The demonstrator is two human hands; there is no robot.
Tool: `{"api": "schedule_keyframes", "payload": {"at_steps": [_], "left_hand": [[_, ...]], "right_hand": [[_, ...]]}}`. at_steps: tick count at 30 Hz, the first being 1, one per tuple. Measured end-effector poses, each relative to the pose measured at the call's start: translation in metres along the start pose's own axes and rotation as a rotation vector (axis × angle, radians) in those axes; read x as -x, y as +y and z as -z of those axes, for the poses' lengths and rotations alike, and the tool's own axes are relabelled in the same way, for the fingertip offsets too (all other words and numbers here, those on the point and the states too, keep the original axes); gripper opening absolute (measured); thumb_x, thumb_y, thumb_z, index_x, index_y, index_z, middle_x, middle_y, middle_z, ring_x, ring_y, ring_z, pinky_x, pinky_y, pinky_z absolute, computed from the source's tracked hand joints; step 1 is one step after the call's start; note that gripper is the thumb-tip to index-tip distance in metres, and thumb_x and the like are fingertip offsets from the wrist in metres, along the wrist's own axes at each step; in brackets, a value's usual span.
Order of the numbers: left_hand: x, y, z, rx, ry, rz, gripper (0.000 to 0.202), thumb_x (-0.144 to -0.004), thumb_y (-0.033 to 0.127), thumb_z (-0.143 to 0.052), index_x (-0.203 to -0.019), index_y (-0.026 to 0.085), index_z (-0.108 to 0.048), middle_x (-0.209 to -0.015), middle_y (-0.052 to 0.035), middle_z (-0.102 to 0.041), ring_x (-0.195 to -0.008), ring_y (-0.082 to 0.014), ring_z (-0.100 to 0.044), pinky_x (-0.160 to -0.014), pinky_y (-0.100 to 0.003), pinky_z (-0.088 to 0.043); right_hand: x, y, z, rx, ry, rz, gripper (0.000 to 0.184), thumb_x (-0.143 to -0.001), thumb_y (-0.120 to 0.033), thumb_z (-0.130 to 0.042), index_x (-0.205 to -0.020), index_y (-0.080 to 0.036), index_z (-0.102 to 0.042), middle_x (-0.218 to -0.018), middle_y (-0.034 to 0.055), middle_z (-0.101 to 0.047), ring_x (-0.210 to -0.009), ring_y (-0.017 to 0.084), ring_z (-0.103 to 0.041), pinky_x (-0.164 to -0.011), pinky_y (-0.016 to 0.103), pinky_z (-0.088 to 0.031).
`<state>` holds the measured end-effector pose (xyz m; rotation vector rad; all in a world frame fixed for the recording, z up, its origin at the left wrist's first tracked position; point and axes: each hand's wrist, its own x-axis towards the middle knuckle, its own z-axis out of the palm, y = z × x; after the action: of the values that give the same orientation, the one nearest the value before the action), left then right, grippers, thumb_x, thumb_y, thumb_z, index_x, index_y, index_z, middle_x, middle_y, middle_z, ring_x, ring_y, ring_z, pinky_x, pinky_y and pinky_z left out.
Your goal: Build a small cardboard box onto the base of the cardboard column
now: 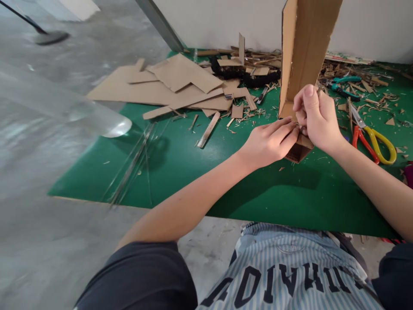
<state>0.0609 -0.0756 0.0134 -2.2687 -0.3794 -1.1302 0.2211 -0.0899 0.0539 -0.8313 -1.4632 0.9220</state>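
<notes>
A tall folded cardboard piece (301,47) stands upright over the green mat (200,172), right of centre. My right hand (318,116) grips its lower edge, fingers curled shut around it. My left hand (269,142) reaches in from the left with its fingers pressed together against the same lower edge, where a small darker cardboard flap (298,150) sticks out below. What my fingertips pinch there is hidden.
Flat cardboard sheets (155,86) and strips lie at the back left of the mat. Scraps and black bits (254,77) litter the back. Red and yellow scissors (376,140) lie right, teal-handled pliers (343,86) behind them. A clear plastic sheet (58,103) overhangs the concrete floor at left.
</notes>
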Motion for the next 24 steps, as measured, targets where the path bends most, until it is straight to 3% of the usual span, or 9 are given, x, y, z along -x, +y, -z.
{"api": "schedule_keyframes", "payload": {"at_steps": [8,17,24], "left_hand": [[-0.0004,0.0001,-0.0008,0.024,0.022,-0.004,0.012,-0.095,0.006,-0.059,-0.102,0.006,-0.069,-0.097,-0.0093,-0.081,-0.094,-0.0236,-0.081,-0.073,-0.029,-0.067],[0.0,-0.0004,0.0009,-0.015,0.019,-0.034,0.013,-0.096,0.007,-0.059,-0.103,0.007,-0.069,-0.097,-0.0074,-0.081,-0.096,-0.0199,-0.079,-0.079,-0.027,-0.066],[-0.0018,-0.0004,0.0032,-0.015,0.029,-0.037,0.011,-0.095,0.008,-0.061,-0.1,0.007,-0.07,-0.093,-0.0064,-0.08,-0.094,-0.0187,-0.079,-0.077,-0.025,-0.066]], "right_hand": [[-0.001,-0.0051,0.0,0.066,-0.041,-0.058,0.053,-0.094,-0.075,-0.047,-0.075,-0.027,-0.051,-0.053,-0.0043,-0.03,-0.045,0.013,-0.025,-0.042,0.032,-0.025],[-0.0028,-0.0089,0.001,0.082,-0.094,-0.068,0.05,-0.098,-0.068,-0.048,-0.072,-0.026,-0.049,-0.052,-0.0044,-0.033,-0.043,0.011,-0.025,-0.038,0.031,-0.021],[-0.0029,-0.006,0.003,0.129,-0.157,-0.013,0.052,-0.1,-0.069,-0.042,-0.072,-0.026,-0.047,-0.053,-0.0031,-0.032,-0.047,0.012,-0.03,-0.042,0.028,-0.031]]}}
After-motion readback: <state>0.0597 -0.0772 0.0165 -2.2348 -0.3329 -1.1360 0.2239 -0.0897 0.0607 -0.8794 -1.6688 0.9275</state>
